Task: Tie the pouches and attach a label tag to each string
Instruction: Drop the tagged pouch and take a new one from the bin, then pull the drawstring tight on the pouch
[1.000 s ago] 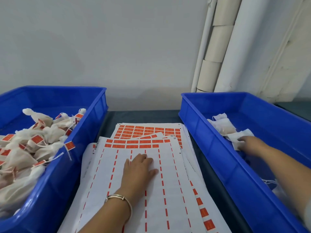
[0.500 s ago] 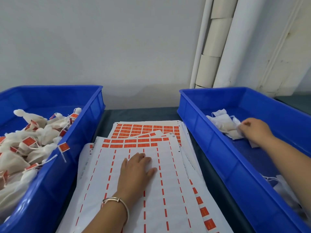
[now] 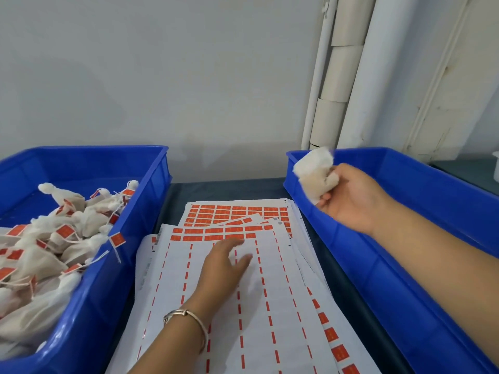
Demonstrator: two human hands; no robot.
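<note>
Two blue plastic bins flank a fanned stack of white label sheets (image 3: 259, 306) printed with orange-red tags, all lying on a dark bench (image 3: 175, 195). At about two o'clock in the view, the right hand (image 3: 351, 198) is raised over the near-left corner of the right blue plastic bin (image 3: 405, 279), its fingers curled round a small white fabric pouch (image 3: 314, 172) that is lifted clear of the bin; the pouch is blurred, so I cannot tell how its string lies or whether it is tied. Near the middle of the view, the left hand (image 3: 224, 268) sits over the top label sheet with the palm down and the fingers loosely spread, holding nothing; its fingertips are blurred, so I cannot tell whether they touch the paper. A thin metal bangle (image 3: 189, 317) circles the left wrist. At nine o'clock, the left blue plastic bin (image 3: 129, 265) holds a heap of tied white pouches (image 3: 54, 249) carrying orange-red tags on white strings, one tag (image 3: 117, 239) hanging over the bin's right rim. Pale pipes (image 3: 351, 71) stand against the wall at one o'clock.
</note>
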